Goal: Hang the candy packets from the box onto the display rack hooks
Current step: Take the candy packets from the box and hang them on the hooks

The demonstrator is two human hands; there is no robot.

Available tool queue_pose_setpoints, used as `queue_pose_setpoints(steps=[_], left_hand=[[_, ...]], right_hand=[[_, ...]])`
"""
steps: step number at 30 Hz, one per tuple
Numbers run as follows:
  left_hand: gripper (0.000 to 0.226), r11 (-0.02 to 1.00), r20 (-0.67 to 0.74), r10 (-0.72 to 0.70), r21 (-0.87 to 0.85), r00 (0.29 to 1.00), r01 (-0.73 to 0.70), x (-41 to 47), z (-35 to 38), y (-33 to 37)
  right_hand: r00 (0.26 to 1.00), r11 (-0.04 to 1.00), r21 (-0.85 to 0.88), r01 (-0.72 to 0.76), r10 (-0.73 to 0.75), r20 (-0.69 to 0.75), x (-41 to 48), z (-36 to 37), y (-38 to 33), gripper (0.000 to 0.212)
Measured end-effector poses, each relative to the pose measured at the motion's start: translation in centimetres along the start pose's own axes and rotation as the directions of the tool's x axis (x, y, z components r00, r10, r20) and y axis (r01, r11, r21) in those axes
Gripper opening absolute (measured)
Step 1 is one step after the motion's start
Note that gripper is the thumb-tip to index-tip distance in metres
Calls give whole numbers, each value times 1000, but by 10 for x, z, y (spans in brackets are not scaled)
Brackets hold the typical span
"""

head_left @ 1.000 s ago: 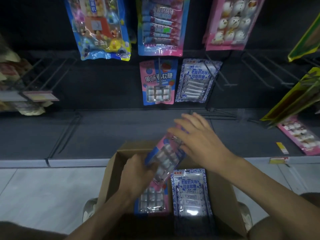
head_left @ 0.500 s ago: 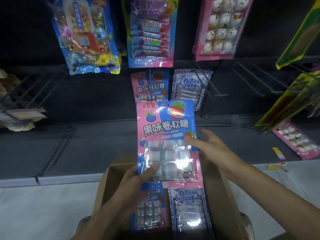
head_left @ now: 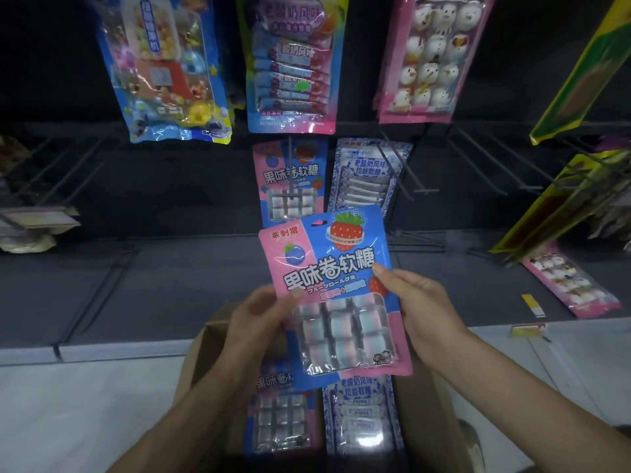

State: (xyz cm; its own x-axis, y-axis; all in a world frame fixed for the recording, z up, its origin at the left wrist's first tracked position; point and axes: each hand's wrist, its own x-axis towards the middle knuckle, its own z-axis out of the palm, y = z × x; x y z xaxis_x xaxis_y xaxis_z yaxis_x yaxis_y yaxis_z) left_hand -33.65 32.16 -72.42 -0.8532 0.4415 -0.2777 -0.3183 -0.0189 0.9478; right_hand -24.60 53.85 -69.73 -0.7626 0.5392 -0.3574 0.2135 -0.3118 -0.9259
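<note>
I hold a pink-and-blue candy packet [head_left: 333, 285] upright above the cardboard box [head_left: 201, 363]. My left hand [head_left: 256, 315] grips its left edge and my right hand [head_left: 420, 302] grips its right edge. Inside the box lie another pink-and-blue packet [head_left: 280, 414] and a blue-and-white packet [head_left: 362, 414]. On the rack behind, a matching pink-and-blue packet [head_left: 290, 179] hangs on a hook [head_left: 290, 165], partly hidden by the held one. A blue-and-white packet [head_left: 368, 175] hangs just right of it.
Larger packets hang above: a blue toy pack [head_left: 164, 70], a pink-blue candy pack [head_left: 293, 63], a pink snowman pack [head_left: 433, 56]. Bare hooks [head_left: 478, 158] stick out at right and left. Yellow packs [head_left: 563, 206] hang far right. A pink packet [head_left: 570, 281] lies on the dark base shelf.
The packet came up out of the box and now stands upright. My right hand moved from hovering beside it to gripping its right edge; my left hand shifted up its left edge.
</note>
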Motion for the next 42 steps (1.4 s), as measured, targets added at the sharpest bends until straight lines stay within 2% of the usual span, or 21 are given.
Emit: queue_pose_setpoints(steps=[4, 6, 11, 12, 15, 18, 21, 25, 33, 38, 42], left_hand=[[34, 987, -89, -34, -162, 995, 19, 12, 5, 38], [37, 984, -122, -83, -167, 989, 62, 16, 6, 54], [72, 986, -176, -85, -155, 981, 57, 25, 3, 82], [73, 989, -182, -70, -141, 981, 45, 26, 2, 85], [58, 993, -184, -71, -101, 980, 54, 34, -4, 87], [38, 996, -236, -82, -59, 968, 70, 44, -9, 81], [33, 979, -251, -172, -150, 952, 137, 51, -9, 73], [32, 974, -274, -175, -190, 946, 125, 66, -8, 71], [34, 996, -306, -53, -83, 951, 29, 82, -9, 78], [36, 999, -282, 2, -35, 959, -12, 91, -4, 79], [36, 998, -292, 3, -57, 956, -21, 95, 2, 82]], right_hand=[[998, 999, -52, 16, -12, 68, 0, 7, 0, 36], [996, 996, -82, 22, -15, 91, 2, 10, -3, 34], [991, 989, -146, -5, 25, 135, 15, 24, -13, 34], [989, 987, -157, -17, 40, 143, 17, 28, -15, 33], [979, 980, -195, -31, 69, 191, 22, 42, -23, 34], [975, 972, -232, 34, 19, 223, 31, 55, -28, 45], [982, 963, -248, 104, -59, 181, 40, 69, -29, 38], [990, 979, -168, 111, -95, 101, 54, 81, -26, 22], [996, 994, -73, 87, -84, 44, 70, 92, -24, 18], [992, 989, -77, 126, -125, 17, 77, 89, -30, 21], [991, 988, -82, 132, -131, 17, 78, 86, -35, 15]])
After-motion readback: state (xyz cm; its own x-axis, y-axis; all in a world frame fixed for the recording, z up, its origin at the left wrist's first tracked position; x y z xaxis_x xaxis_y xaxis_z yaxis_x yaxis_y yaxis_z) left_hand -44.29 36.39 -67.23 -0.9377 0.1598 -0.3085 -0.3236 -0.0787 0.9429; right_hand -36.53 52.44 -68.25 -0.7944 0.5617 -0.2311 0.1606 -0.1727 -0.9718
